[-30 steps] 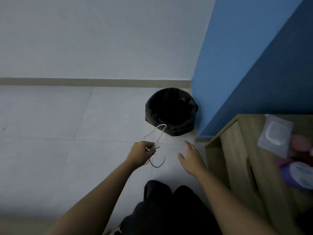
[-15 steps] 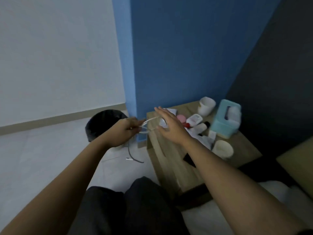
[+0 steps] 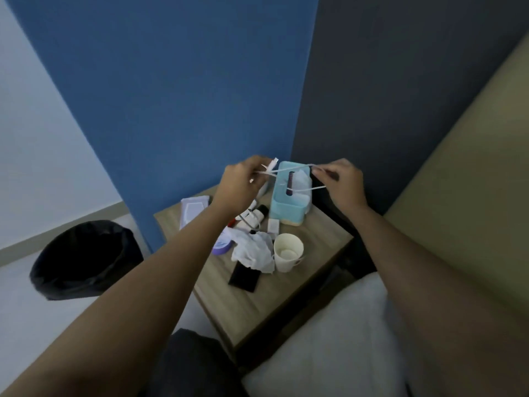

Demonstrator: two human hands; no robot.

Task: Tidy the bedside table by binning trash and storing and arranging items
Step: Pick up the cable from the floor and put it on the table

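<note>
Wooden bedside table (image 3: 286, 296) beside the bed, black-lined bin (image 3: 83, 259) on the floor left of it, teal tissue box (image 3: 290, 196) at its back, paper cup (image 3: 287, 255) mid-table, white cable (image 3: 294, 167) above the table, stretched between left hand (image 3: 240, 184) and right hand (image 3: 342, 181), both pinching it.

The room was dim and evenly lit, with soft shadows and no glare. Wide-angle bending curved the walls (image 3: 171, 81) toward the edges, and fine detail looked slightly soft and grainy.
</note>
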